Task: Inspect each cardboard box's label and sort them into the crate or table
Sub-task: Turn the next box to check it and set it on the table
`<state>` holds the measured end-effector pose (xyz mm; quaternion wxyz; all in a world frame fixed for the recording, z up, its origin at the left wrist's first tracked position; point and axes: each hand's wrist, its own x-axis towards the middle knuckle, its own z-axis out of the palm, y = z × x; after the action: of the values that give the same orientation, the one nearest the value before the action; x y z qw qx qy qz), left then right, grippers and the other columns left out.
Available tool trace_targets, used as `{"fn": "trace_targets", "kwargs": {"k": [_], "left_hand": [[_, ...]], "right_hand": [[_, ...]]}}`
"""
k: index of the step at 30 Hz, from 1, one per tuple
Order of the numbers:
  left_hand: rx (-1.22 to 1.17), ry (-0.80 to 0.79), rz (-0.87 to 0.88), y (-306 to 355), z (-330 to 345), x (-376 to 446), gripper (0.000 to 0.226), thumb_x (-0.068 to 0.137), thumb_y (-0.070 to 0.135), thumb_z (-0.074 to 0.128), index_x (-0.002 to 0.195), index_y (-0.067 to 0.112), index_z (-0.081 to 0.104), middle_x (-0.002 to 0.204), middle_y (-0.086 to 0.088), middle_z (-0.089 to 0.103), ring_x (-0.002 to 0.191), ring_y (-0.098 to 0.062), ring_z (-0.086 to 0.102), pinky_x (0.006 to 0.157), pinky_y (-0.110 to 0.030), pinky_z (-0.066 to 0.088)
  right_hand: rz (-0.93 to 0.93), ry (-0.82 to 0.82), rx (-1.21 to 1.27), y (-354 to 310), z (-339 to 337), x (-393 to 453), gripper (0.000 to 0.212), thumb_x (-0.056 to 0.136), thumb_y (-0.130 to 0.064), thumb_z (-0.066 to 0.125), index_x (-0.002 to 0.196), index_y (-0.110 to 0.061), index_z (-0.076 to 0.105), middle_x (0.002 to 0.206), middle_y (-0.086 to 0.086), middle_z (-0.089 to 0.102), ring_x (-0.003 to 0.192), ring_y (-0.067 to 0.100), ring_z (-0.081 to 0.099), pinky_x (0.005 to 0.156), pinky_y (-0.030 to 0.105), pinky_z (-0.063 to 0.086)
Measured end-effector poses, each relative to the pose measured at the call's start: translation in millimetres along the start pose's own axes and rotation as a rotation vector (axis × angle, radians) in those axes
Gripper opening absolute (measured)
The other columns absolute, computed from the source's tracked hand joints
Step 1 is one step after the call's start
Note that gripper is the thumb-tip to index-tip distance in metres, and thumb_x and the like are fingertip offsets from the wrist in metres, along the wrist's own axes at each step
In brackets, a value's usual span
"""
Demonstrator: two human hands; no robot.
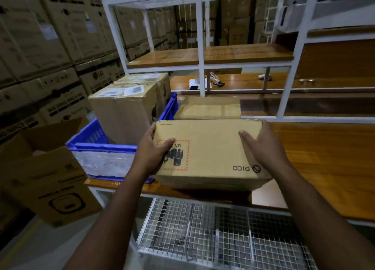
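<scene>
A flat brown cardboard box (211,147) printed PICO, with a red-bordered battery warning mark, sits at the front edge of the wooden table (324,168). My left hand (154,147) grips its left end, thumb on top over the warning mark. My right hand (261,145) holds its right end, fingers spread over the top. Behind it lies a second plain brown box (209,108) on the table. To the left, a blue crate (101,145) holds two taller taped boxes, the near one (123,111) and the far one (146,79), each with a white label on top.
An open printed carton (46,174) stands on the floor at left. White metal shelving (200,46) rises behind the table, with small items on its lower shelf. A wire mesh rack (213,229) sits below the table edge. Stacked cartons (40,46) fill the left wall.
</scene>
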<state>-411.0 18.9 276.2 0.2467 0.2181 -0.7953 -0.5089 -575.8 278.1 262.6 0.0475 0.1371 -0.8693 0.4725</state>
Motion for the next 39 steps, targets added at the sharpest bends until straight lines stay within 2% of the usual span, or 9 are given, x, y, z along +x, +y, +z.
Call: {"fn": "trace_targets", "kwargs": {"k": [6, 12, 14, 17, 19, 21, 26, 32, 39], "left_hand": [[0.266, 0.143, 0.111, -3, 21, 61, 0.064, 0.083, 0.035, 0.080, 0.136, 0.021, 0.047, 0.134, 0.000, 0.051, 0.116, -0.014, 0.056, 0.088, -0.033, 0.052], [0.621, 0.165, 0.420, 1, 35, 96, 0.015, 0.088, 0.037, 0.073, 0.095, 0.024, 0.078, 0.098, 0.010, 0.071, 0.090, 0.001, 0.050, 0.073, -0.018, 0.036], [0.625, 0.039, 0.469, 2, 36, 100, 0.023, 0.093, 0.044, 0.065, 0.098, 0.026, 0.078, 0.093, 0.012, 0.073, 0.082, 0.002, 0.056, 0.065, -0.015, 0.036], [0.672, -0.182, 0.581, 6, 39, 98, 0.047, 0.096, 0.064, 0.042, 0.109, 0.030, 0.072, 0.099, 0.012, 0.073, 0.080, 0.000, 0.060, 0.064, -0.018, 0.043], [0.793, -0.304, 0.640, 6, 43, 85, 0.075, 0.090, 0.079, 0.024, 0.132, 0.027, 0.058, 0.131, 0.005, 0.062, 0.117, -0.012, 0.058, 0.093, -0.028, 0.047], [0.954, -0.383, 0.661, 0, 49, 70, 0.097, 0.084, 0.087, 0.015, 0.154, 0.022, 0.031, 0.162, 0.000, 0.032, 0.149, -0.016, 0.028, 0.122, -0.039, 0.024], [1.026, -0.280, 0.748, -14, 57, 63, 0.094, 0.087, 0.082, 0.033, 0.158, 0.020, 0.023, 0.165, 0.000, 0.025, 0.152, -0.012, 0.021, 0.125, -0.036, 0.015], [0.987, -0.289, 0.723, -13, 62, 67, 0.095, 0.085, 0.085, 0.022, 0.155, 0.021, 0.033, 0.160, 0.001, 0.034, 0.148, -0.010, 0.029, 0.121, -0.031, 0.016], [0.897, -0.298, 0.655, -10, 61, 63, 0.094, 0.082, 0.086, 0.026, 0.154, 0.028, 0.034, 0.160, 0.008, 0.034, 0.147, -0.004, 0.026, 0.118, -0.025, 0.009]], "right_hand": [[-0.082, 0.175, -0.324, -17, 23, 31, 0.073, 0.091, -0.040, 0.064, 0.149, -0.015, 0.027, 0.154, 0.009, 0.034, 0.141, 0.030, 0.032, 0.107, 0.047, 0.039], [-0.347, 0.180, -0.534, -38, 34, 38, 0.017, 0.088, -0.033, 0.067, 0.102, -0.023, 0.071, 0.109, -0.002, 0.066, 0.102, 0.014, 0.055, 0.086, 0.034, 0.049], [-0.364, 0.091, -0.501, -41, 47, 25, 0.021, 0.092, -0.040, 0.059, 0.102, -0.027, 0.072, 0.101, -0.008, 0.070, 0.090, 0.007, 0.058, 0.079, 0.031, 0.052], [-0.357, 0.123, -0.526, -40, 60, 10, 0.031, 0.096, -0.048, 0.049, 0.108, -0.029, 0.070, 0.106, -0.009, 0.070, 0.097, 0.008, 0.060, 0.084, 0.029, 0.048], [-0.357, 0.153, -0.540, -38, 64, 3, 0.040, 0.098, -0.052, 0.042, 0.116, -0.028, 0.067, 0.117, -0.008, 0.068, 0.110, 0.010, 0.060, 0.091, 0.029, 0.043], [-0.393, 0.147, -0.533, -34, 68, -5, 0.052, 0.098, -0.057, 0.033, 0.125, -0.025, 0.064, 0.128, -0.006, 0.065, 0.121, 0.011, 0.056, 0.101, 0.034, 0.040], [-0.525, 0.053, -0.613, -21, 67, -10, 0.067, 0.096, -0.065, 0.027, 0.136, -0.020, 0.056, 0.139, -0.001, 0.057, 0.129, 0.014, 0.051, 0.105, 0.037, 0.038], [-0.577, 0.014, -0.614, -13, 62, -4, 0.067, 0.086, -0.067, 0.047, 0.133, -0.021, 0.059, 0.136, -0.002, 0.060, 0.126, 0.013, 0.054, 0.103, 0.034, 0.041], [-0.590, -0.011, -0.576, -13, 61, -4, 0.066, 0.088, -0.066, 0.038, 0.130, -0.021, 0.062, 0.133, -0.003, 0.062, 0.124, 0.013, 0.056, 0.104, 0.032, 0.039]]}}
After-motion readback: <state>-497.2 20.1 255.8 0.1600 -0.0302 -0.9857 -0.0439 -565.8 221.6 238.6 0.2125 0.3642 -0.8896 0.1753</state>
